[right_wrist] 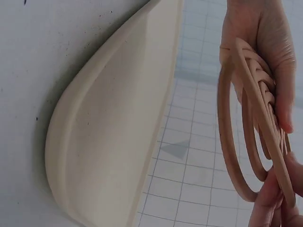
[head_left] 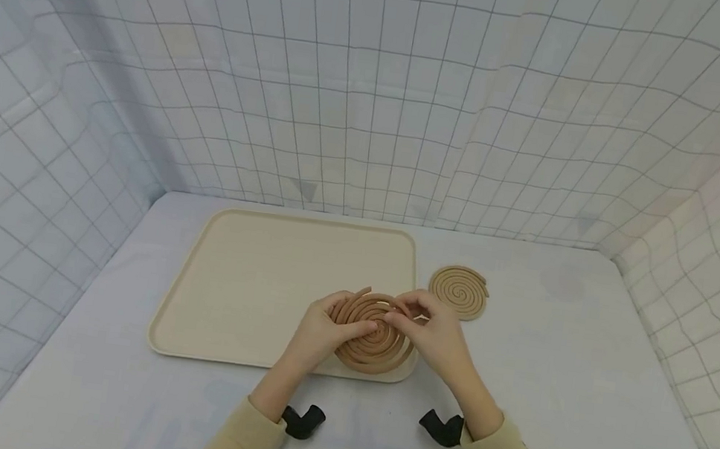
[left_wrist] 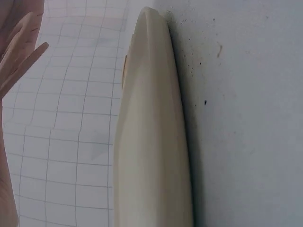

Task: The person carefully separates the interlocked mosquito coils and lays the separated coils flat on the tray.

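Both your left grip (head_left: 320,329) and right grip (head_left: 437,335) pinch the coil (head_left: 375,342) above the near right corner of the tray (head_left: 279,282); it looks light, springy, perhaps brittle, so support several rings together

We see a reddish-brown spiral coil (head_left: 374,340) of smooth, round-sectioned strands, raised clear of the tray (head_left: 271,288) and positioned over its near right corner. Its windings crowd together toward the centre, while some outer loops spread apart, leaving narrow gaps. One free end projects past the rim on the far side, toward the tray's far edge. We find the disc tilted, its overlapping turns seen nearly edge-on from the right wrist.
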`<state>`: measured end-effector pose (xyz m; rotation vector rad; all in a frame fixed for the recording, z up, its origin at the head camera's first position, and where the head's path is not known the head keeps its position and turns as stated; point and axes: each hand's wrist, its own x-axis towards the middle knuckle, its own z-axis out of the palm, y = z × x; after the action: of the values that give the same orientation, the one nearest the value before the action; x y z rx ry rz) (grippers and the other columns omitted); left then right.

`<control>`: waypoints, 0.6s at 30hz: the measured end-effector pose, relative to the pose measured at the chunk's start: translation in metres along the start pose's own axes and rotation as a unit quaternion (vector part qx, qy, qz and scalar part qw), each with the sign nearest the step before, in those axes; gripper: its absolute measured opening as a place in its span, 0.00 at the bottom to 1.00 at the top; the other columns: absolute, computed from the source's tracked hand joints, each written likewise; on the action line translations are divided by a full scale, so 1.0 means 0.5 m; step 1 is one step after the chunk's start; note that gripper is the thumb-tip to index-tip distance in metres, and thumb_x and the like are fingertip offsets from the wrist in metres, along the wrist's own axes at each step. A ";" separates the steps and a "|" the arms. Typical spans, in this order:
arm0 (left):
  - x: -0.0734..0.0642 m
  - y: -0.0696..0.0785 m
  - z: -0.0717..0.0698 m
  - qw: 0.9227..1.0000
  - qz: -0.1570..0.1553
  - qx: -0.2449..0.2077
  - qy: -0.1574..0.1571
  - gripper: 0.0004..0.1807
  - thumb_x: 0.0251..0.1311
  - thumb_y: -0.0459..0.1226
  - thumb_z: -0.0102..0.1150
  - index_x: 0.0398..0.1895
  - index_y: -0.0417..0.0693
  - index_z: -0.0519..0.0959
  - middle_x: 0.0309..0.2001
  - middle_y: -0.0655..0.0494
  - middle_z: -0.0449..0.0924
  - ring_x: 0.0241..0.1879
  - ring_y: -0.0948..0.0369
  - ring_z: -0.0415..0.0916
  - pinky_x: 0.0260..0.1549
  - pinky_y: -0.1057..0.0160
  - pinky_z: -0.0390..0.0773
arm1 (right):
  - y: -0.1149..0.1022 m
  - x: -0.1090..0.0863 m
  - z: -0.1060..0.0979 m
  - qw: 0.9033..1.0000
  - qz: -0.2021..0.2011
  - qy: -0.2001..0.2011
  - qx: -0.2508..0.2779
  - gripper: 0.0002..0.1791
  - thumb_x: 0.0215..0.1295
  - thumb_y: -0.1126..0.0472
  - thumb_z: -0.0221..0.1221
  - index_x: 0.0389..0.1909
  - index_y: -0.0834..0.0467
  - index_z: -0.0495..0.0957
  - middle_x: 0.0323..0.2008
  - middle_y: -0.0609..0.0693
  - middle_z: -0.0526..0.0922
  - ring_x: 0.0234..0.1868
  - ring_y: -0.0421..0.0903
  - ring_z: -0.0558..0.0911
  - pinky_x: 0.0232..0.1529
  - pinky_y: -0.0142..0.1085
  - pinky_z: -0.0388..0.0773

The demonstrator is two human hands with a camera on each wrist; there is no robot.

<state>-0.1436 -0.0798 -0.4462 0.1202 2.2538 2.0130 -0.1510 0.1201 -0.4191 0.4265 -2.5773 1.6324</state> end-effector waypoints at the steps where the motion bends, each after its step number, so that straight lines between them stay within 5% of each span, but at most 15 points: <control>1: -0.001 -0.002 0.000 1.000 -0.001 -0.015 0.001 0.22 0.51 0.37 0.74 0.52 0.50 0.82 0.48 0.52 0.84 0.43 0.60 0.80 0.40 0.65 0.81 | 0.002 0.000 0.002 1.000 0.013 0.008 0.017 0.11 0.57 0.61 0.70 0.40 0.59 0.83 0.36 0.51 0.84 0.36 0.37 0.80 0.38 0.29 0.80; 8: -0.009 -0.018 0.013 0.990 0.000 -0.136 0.043 0.31 0.56 0.31 0.69 0.65 0.45 0.73 0.61 0.45 0.77 0.56 0.56 0.78 0.52 0.65 0.80 | 0.006 -0.006 0.022 0.990 0.077 0.048 0.112 0.14 0.58 0.58 0.70 0.41 0.62 0.81 0.35 0.53 0.83 0.33 0.37 0.79 0.34 0.27 0.78; 13: -0.011 -0.016 0.013 0.993 0.028 -0.089 0.067 0.27 0.56 0.34 0.70 0.60 0.46 0.77 0.54 0.46 0.82 0.49 0.59 0.82 0.47 0.67 0.82 | 0.007 -0.006 0.023 0.992 0.063 0.041 0.097 0.13 0.58 0.59 0.70 0.40 0.62 0.81 0.35 0.54 0.83 0.33 0.38 0.80 0.34 0.27 0.79; 18: -0.011 -0.015 0.008 0.996 0.050 -0.043 0.052 0.27 0.56 0.37 0.70 0.61 0.52 0.77 0.55 0.50 0.82 0.51 0.58 0.81 0.47 0.67 0.81 | 0.003 -0.002 0.016 0.999 0.024 0.023 0.031 0.11 0.58 0.62 0.70 0.40 0.59 0.82 0.35 0.52 0.84 0.35 0.39 0.80 0.36 0.28 0.80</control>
<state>-0.1376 -0.0776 -0.4537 0.1270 2.2595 2.2123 -0.1499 0.1137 -0.4240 0.3278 -2.5288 1.7203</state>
